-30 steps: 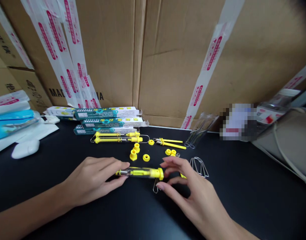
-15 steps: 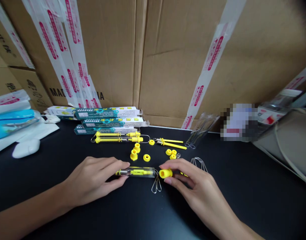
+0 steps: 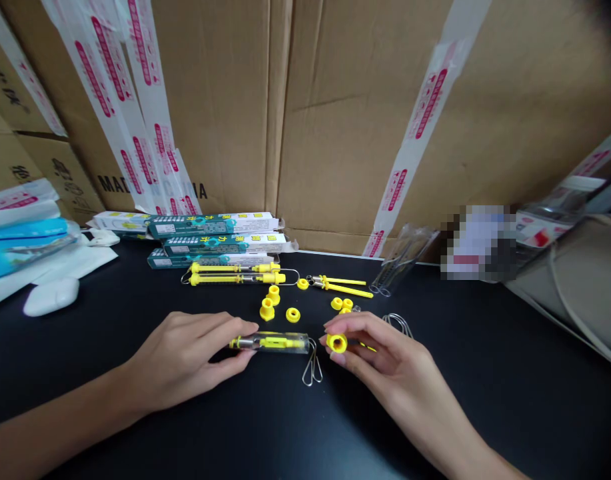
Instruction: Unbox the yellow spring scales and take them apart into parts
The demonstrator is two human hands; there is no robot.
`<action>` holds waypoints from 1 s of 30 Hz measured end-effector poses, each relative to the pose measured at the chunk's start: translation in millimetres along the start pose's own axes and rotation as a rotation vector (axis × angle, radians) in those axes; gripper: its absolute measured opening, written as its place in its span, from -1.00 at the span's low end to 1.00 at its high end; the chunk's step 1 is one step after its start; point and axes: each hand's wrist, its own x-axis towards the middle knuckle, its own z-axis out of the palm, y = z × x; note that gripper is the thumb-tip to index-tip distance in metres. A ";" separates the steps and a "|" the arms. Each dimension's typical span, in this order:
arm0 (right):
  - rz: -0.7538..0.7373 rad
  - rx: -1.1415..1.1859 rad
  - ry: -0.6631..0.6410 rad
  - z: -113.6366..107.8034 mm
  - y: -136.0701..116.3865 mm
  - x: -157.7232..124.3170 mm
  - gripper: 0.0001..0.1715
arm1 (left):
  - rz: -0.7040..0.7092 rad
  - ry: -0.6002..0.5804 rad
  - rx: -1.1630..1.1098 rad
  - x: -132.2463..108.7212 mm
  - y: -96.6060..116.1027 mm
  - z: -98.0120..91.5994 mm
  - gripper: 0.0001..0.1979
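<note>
Capping is seemingly at hand: the clear tube (image 3: pixel 283 343) is held by the left hand (image 3: pixel 195 350), a yellow cap (image 3: pixel 331 343) by the right hand (image 3: pixel 392 360); alignment is needed.

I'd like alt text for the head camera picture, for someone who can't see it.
A person's left hand holds a clear tube with yellow parts inside; the right hand pinches a separate yellow cap. Beyond them on a black table lie loose yellow pieces and printed boxes.
</note>
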 end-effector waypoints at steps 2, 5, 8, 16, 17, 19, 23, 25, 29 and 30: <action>-0.022 -0.068 0.014 -2.1 -1.3 0.9 -0.84 | -0.002 -0.003 0.002 -0.7 -0.3 0.2 -0.87; -0.030 -0.161 0.039 -6.1 -3.6 3.1 -0.76 | 0.003 -0.006 0.008 -1.8 -0.9 0.5 -0.86; -0.043 -0.240 0.088 -9.0 -4.2 5.0 -0.70 | 0.011 -0.002 0.002 -2.0 -1.6 0.8 -0.87; -0.291 -0.555 0.108 -11.1 -2.3 5.3 -0.80 | 0.027 0.001 0.001 0.2 -2.1 1.0 -0.87; -0.290 -0.558 0.110 -11.3 -2.6 5.5 -0.78 | 0.025 -0.001 0.001 0.3 -2.0 0.8 -0.87; -0.284 -0.570 0.114 -12.2 -3.5 6.2 -0.78 | 0.025 -0.004 -0.001 0.4 -1.8 0.5 -0.87; -0.270 -0.590 0.100 -16.2 -6.0 9.4 -0.83 | 0.039 0.004 0.006 0.6 -1.7 0.2 -0.87; -0.235 -0.547 0.068 -20.2 -8.1 11.7 -0.86 | 0.045 0.009 0.010 0.4 -1.9 0.1 -0.87; -0.130 -0.356 -0.029 -31.9 -13.9 15.4 -0.89 | 0.048 0.001 0.012 -0.4 -2.7 0.3 -0.88; -0.122 -0.333 -0.055 -35.2 -15.2 15.7 -0.89 | 0.048 0.001 0.013 -0.5 -2.8 0.4 -0.88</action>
